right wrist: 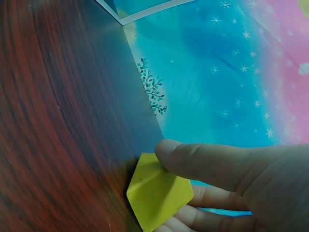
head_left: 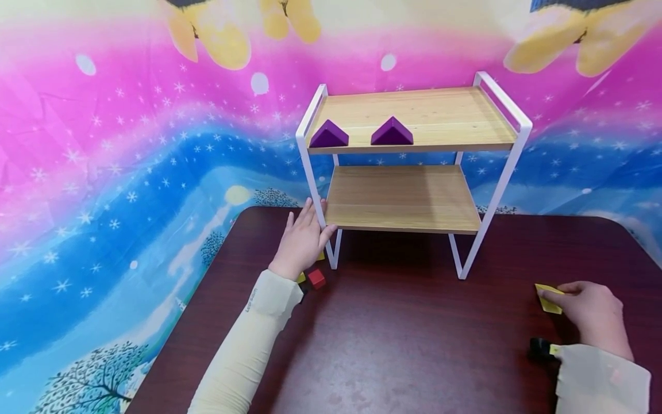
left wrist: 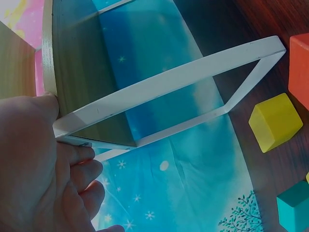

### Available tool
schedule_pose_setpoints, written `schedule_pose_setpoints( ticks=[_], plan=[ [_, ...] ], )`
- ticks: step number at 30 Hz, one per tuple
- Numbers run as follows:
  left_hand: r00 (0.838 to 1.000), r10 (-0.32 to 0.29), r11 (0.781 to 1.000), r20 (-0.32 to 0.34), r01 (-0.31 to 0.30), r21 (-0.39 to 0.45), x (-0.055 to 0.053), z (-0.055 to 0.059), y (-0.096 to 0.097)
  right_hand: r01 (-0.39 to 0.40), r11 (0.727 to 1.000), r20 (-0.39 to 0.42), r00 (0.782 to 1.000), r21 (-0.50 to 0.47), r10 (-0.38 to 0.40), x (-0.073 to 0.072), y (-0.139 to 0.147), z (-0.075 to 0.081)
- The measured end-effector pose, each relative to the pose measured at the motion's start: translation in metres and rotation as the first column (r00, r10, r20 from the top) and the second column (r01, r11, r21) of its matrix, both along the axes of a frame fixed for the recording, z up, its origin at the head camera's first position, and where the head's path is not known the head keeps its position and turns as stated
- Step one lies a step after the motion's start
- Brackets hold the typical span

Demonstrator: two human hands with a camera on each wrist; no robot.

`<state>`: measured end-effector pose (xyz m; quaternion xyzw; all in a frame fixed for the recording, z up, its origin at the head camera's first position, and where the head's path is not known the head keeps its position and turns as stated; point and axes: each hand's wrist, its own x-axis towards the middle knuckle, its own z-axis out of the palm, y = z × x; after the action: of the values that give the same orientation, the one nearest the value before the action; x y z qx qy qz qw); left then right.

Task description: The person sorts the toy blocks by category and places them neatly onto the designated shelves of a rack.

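My left hand (head_left: 301,244) grips the left white leg of a two-tier shelf (head_left: 403,198), thumb in front and fingers around the outer side. In the left wrist view, the thumb touches the edge of the lower board (left wrist: 49,63). At the table's right side, my right hand (head_left: 597,313) pinches a yellow block (right wrist: 157,195) with flat, angled faces, between thumb and fingers. Two purple triangular blocks, one at the left corner (head_left: 329,135) and one nearer the middle (head_left: 392,132), stand along the front edge of the top board.
Beside the left forearm lie a red block (head_left: 316,279), a yellow block (left wrist: 276,122) and a teal block (left wrist: 294,208), partly hidden in the head view. The dark wooden table (head_left: 403,345) meets a printed cloth backdrop (head_left: 155,144) behind and at the left.
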<state>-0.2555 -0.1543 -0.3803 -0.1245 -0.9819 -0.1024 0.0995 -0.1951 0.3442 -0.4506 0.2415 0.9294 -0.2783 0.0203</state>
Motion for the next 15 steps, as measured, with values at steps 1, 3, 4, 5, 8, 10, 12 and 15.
schedule_pose_setpoints(
  ticks=[1, 3, 4, 5, 8, 10, 12, 15],
  plan=[
    [1.0, -0.001, 1.0, -0.002, 0.001, -0.002, -0.0002, -0.0001, 0.0001, 0.013, 1.0, 0.006, 1.0, -0.004, -0.013, -0.0001, -0.0003, 0.0003],
    [1.0, 0.0, 1.0, -0.001, 0.0, -0.003, -0.0004, -0.0001, 0.0001, 0.036, 0.999, 0.018, 0.999, -0.017, -0.036, 0.0004, -0.0009, 0.0005],
    [1.0, 0.0, 1.0, 0.0, 0.0, -0.002, -0.0005, -0.0001, 0.0001, 0.045, 0.999, 0.02, 0.999, -0.022, -0.045, 0.0007, -0.0012, 0.0005],
    [1.0, -0.001, 1.0, -0.001, 0.001, -0.002, -0.0005, -0.0001, 0.0002, 0.05, 0.998, 0.02, 0.999, -0.023, -0.05, 0.001, -0.0015, 0.0005],
    [1.0, -0.001, 1.0, -0.004, 0.001, -0.005, -0.0007, -0.0004, 0.0001, 0.053, 0.998, 0.014, 0.998, -0.023, -0.053, 0.0015, -0.002, 0.0],
    [1.0, 0.002, 1.0, -0.003, -0.002, -0.005, -0.0006, -0.0007, 0.0003, 0.054, 0.998, 0.01, 0.998, -0.021, -0.054, 0.0014, -0.0023, 0.0002],
    [1.0, 0.006, 1.0, 0.001, -0.006, -0.006, -0.0005, -0.0008, 0.0004, 0.052, 0.998, 0.007, 0.999, -0.017, -0.052, 0.0012, -0.0022, 0.0002],
    [1.0, 0.007, 1.0, 0.003, -0.007, -0.004, -0.0003, -0.0007, 0.0007, 0.05, 0.999, 0.01, 0.999, -0.02, -0.05, 0.0007, -0.0022, 0.0003]
  ],
)
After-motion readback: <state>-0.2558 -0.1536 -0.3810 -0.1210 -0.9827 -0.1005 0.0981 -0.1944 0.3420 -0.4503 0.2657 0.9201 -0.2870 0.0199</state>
